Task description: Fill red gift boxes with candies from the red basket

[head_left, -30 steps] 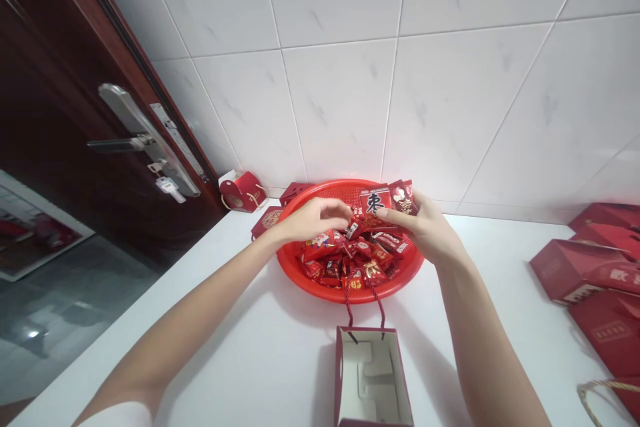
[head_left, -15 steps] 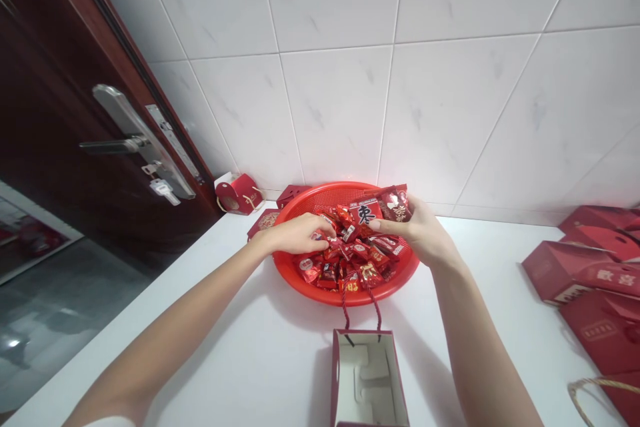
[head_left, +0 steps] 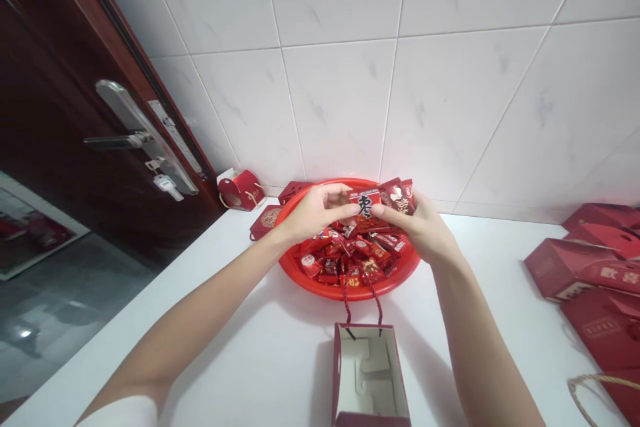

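Observation:
A red plastic basket (head_left: 300, 283) holds many small red-wrapped candies (head_left: 345, 257). Above its far side my right hand (head_left: 423, 227) is closed on several candy packets (head_left: 397, 197), its thumb across their front. My left hand (head_left: 325, 210) meets it there, thumb and fingers pinching the left edge of a red packet with a large black character (head_left: 365, 207). In front of the basket stands an open dark-red gift box (head_left: 340, 373) with a pale inside and nothing visible in it. Its twisted cord handles (head_left: 376, 307) lean onto the basket's rim.
Several red gift boxes (head_left: 595, 327) are stacked at the right. Smaller red boxes (head_left: 243, 190) stand by the wall behind and left of the basket. A dark wooden door with a metal handle (head_left: 140, 140) and keys is at the left; the tiled wall (head_left: 340, 107) rises behind the white table (head_left: 240, 347).
My left hand has risen from the candies in the basket to the packet in my right hand and now grips its edge. My right hand stays nearly in place.

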`<state>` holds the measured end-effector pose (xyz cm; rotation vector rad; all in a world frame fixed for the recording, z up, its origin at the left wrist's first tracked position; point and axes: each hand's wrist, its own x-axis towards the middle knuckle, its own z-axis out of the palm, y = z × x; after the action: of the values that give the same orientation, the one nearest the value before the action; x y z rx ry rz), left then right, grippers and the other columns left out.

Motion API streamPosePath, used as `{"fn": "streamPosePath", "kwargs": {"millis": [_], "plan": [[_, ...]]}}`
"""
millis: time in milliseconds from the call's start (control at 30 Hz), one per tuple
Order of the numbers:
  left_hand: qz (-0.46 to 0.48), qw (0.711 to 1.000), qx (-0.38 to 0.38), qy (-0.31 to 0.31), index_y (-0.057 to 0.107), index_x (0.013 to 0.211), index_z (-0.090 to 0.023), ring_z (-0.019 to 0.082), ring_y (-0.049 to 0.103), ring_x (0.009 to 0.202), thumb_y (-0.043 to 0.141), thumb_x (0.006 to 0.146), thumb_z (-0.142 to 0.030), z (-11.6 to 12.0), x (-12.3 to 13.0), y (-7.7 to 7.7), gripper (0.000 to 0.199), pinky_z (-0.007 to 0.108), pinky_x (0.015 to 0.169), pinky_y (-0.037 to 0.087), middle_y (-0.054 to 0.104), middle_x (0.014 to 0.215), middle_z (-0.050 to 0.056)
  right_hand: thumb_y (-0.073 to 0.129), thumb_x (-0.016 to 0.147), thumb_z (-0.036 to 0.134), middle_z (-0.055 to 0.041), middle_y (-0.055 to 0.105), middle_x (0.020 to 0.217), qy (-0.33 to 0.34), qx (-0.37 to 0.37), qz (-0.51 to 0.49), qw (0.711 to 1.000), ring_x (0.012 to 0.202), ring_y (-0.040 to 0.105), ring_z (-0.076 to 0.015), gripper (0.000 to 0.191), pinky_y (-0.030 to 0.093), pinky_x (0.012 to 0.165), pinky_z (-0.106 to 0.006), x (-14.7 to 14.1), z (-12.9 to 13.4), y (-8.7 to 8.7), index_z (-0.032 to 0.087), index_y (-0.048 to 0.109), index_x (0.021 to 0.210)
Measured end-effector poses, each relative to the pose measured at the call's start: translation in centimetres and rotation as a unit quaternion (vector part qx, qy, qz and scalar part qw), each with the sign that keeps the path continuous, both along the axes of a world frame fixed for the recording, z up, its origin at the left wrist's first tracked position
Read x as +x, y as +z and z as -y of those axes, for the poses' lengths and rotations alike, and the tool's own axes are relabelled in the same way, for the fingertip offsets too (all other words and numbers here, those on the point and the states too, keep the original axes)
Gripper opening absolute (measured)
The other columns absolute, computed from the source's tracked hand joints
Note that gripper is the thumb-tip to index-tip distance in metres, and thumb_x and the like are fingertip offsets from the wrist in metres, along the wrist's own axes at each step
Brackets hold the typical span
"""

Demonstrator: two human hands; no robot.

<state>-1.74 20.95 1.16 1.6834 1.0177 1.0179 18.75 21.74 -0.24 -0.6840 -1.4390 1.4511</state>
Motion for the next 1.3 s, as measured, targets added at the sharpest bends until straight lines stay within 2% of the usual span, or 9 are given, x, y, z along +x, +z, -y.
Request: {"fn": "streamPosePath", "kwargs": {"millis": [133, 267, 367, 533, 633, 700, 900, 1067, 1300], "plan": [[0.011, 1.0, 0.009, 0.016, 0.068, 0.093, -0.014, 0.013, 0.066, 0.07, 0.073, 0.083, -0.027, -0.7, 1.1, 0.5, 0.018, 0.028, 0.07, 0.055, 0.071, 0.081, 0.003, 0.081, 0.079, 0.045, -0.0081, 0.076, 0.103, -0.002, -0.02, -0.033, 0.999, 0.091, 0.074, -0.0245, 0.036, 0.061, 0.086, -0.043, 0.4, -0.1, -0.2, 0.021, 0.068, 0.104], [0.013, 0.999, -0.035, -0.004, 0.066, 0.113, -0.014, 0.015, 0.07, 0.072, 0.065, 0.088, -0.031, -2.2, 0.8, 0.0, 0.03, 0.031, 0.073, 0.056, 0.074, 0.09, 0.006, 0.087, 0.072, 0.038, -0.0069, 0.077, 0.096, -0.036, -0.025, -0.056, 0.997, 0.086, 0.074, -0.0243, 0.036, 0.061, 0.084, -0.042, 1.1, -0.4, -0.2, 0.02, 0.069, 0.098], [-0.124, 0.992, -0.01, -0.012, 0.071, 0.101, -0.016, 0.017, 0.07, 0.082, 0.062, 0.087, -0.026, -3.9, -0.8, -1.6, 0.02, 0.031, 0.079, 0.054, 0.076, 0.095, 0.006, 0.089, 0.07, 0.037, -0.0057, 0.076, 0.09, -0.081, -0.033, -0.071, 0.994, 0.081, 0.074, -0.0234, 0.033, 0.062, 0.081, -0.04, 1.6, -0.6, 0.0, 0.019, 0.07, 0.09], [-0.436, 0.895, 0.034, -0.082, 0.073, 0.09, -0.017, 0.02, 0.068, 0.082, 0.064, 0.078, -0.02, -5.8, -2.3, -4.3, 0.016, 0.027, 0.072, 0.046, 0.076, 0.089, 0.003, 0.09, 0.066, 0.038, -0.0049, 0.075, 0.085, -0.124, -0.037, -0.069, 0.989, 0.08, 0.073, -0.0242, 0.032, 0.062, 0.082, -0.042, 2.0, -0.6, 0.2, 0.02, 0.069, 0.082], [-0.517, 0.849, 0.034, -0.102, 0.071, 0.107, -0.017, 0.024, 0.067, 0.087, 0.071, 0.072, -0.025, -5.8, -1.7, -5.0, 0.035, 0.027, 0.069, 0.044, 0.074, 0.099, 0.006, 0.089, 0.067, 0.039, -0.0054, 0.076, 0.088, -0.122, -0.034, -0.059, 0.99, 0.083, 0.073, -0.0253, 0.032, 0.062, 0.083, -0.043, 2.0, -0.6, 0.3, 0.021, 0.069, 0.084], [-0.53, 0.84, 0.035, -0.111, 0.067, 0.116, -0.018, 0.025, 0.066, 0.09, 0.075, 0.069, -0.025, -5.8, -1.1, -5.2, 0.049, 0.027, 0.069, 0.044, 0.073, 0.106, 0.007, 0.089, 0.067, 0.039, -0.0057, 0.076, 0.088, -0.121, -0.031, -0.053, 0.991, 0.083, 0.073, -0.0256, 0.032, 0.062, 0.083, -0.043, 1.9, -0.6, 0.3, 0.021, 0.068, 0.084], [-0.451, 0.888, 0.054, -0.078, 0.063, 0.078, -0.018, 0.018, 0.059, 0.072, 0.068, 0.076, -0.024, -5.9, -0.5, -5.8, 0.008, 0.026, 0.064, 0.038, 0.065, 0.076, 0.0, 0.09, 0.065, 0.038, -0.0056, 0.075, 0.086, -0.124, -0.042, -0.054, 0.99, 0.081, 0.073, -0.0252, 0.034, 0.062, 0.082, -0.043, 1.9, -0.6, 0.3, 0.02, 0.069, 0.084], [-0.34, 0.94, 0.027, -0.01, 0.056, 0.063, -0.018, 0.014, 0.045, 0.057, 0.075, 0.073, -0.04, -5.2, -0.9, -4.8, 0.031, 0.027, 0.056, 0.03, 0.048, 0.056, -0.005, 0.091, 0.065, 0.038, -0.0055, 0.076, 0.088, -0.125, -0.044, -0.061, 0.989, 0.081, 0.074, -0.0254, 0.035, 0.062, 0.082, -0.043, 2.1, -0.6, 0.3, 0.02, 0.069, 0.086], [-0.199, 0.98, 0.022, -0.016, 0.067, 0.067, -0.015, 0.013, 0.05, 0.063, 0.079, 0.072, -0.041, -3.8, -1.2, -3.7, 0.029, 0.027, 0.061, 0.038, 0.059, 0.064, -0.002, 0.089, 0.067, 0.038, -0.0063, 0.076, 0.09, -0.128, -0.04, -0.054, 0.99, 0.083, 0.074, -0.0257, 0.033, 0.062, 0.082, -0.044, 2.1, -0.5, 0.3, 0.021, 0.068, 0.086]]}}
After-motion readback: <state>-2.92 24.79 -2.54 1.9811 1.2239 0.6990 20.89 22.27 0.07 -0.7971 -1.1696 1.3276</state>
